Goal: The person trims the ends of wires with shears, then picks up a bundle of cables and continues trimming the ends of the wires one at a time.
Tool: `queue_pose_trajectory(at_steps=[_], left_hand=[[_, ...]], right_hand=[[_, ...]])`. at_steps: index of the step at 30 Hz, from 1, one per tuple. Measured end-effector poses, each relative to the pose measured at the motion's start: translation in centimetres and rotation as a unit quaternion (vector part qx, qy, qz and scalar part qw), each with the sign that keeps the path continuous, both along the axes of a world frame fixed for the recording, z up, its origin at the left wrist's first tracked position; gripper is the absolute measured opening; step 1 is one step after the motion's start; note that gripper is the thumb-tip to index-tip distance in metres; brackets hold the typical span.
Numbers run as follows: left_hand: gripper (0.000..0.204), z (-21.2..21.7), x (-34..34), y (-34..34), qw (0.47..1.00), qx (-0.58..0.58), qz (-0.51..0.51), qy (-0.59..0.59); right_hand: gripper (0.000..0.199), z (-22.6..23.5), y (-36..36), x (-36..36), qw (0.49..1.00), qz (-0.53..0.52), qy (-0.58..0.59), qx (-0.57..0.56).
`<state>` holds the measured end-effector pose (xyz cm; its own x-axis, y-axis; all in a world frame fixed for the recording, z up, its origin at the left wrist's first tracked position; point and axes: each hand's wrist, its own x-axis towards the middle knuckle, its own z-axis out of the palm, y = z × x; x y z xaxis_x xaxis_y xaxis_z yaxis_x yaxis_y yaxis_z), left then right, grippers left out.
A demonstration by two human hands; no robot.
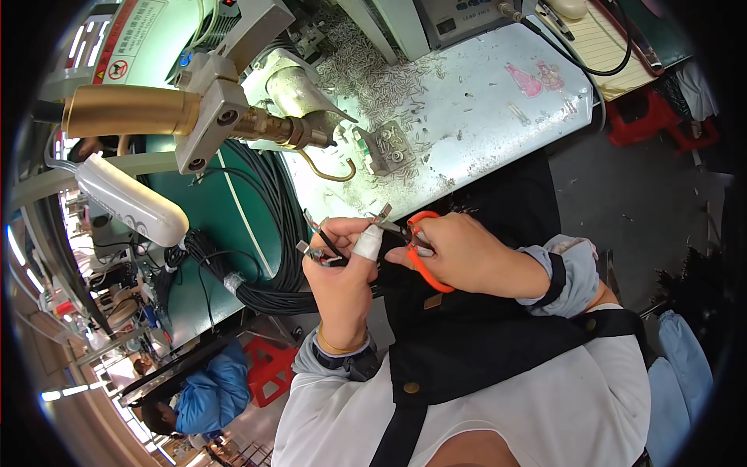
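Observation:
My left hand [339, 282] is closed around several short black cable ends [330, 243] with small metal plugs [303, 247] sticking out between the fingers. White tape wraps its thumb [368, 243]. My right hand [475, 257] grips cutting pliers [424, 271] with orange handles. Their jaws [391, 227] point left and meet a small metal plug [384, 211] beside the taped thumb. Whether the jaws are closed on it is too small to tell. Both hands are just off the near edge of a white work table [498, 101].
A brass-coloured soldering head [128, 111] on a metal arm overhangs the table from the left, above a small fixture [389, 148]. Tiny metal bits [366, 62] litter the surface. Coiled black cable [272, 296] lies left on a green mat [187, 307]. A grey control box [459, 19] stands behind.

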<state>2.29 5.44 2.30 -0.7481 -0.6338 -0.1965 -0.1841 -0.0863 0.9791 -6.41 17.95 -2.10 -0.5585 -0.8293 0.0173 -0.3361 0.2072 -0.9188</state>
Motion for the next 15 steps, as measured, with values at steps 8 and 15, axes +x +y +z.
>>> queue_pose_trajectory(at_steps=[8,15], left_hand=[[0.007,-1.7,-3.7,-4.3,0.961,0.266,-0.025,0.066],[0.010,-2.0,-5.0,-5.4,0.963,0.260,-0.055,0.040]], right_hand=[[0.025,2.0,-1.3,-1.9,0.912,-0.083,-0.391,-0.089],[0.021,1.4,-4.9,-5.7,0.957,-0.125,-0.249,-0.086]])
